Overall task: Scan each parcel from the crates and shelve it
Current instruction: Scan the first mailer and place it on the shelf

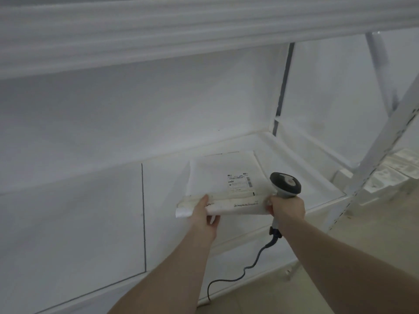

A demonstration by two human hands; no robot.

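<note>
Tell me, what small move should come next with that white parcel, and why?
Probably slide the parcel further onto the shelf and let go. Most of it already lies on the shelf, but the left hand and right hand, which also grips the scanner, still hold its near edge.

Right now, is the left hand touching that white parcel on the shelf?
Touching. The head view shows the left hand gripping the near edge of the white parcel, thumb on top and fingers curled beneath it.
</note>
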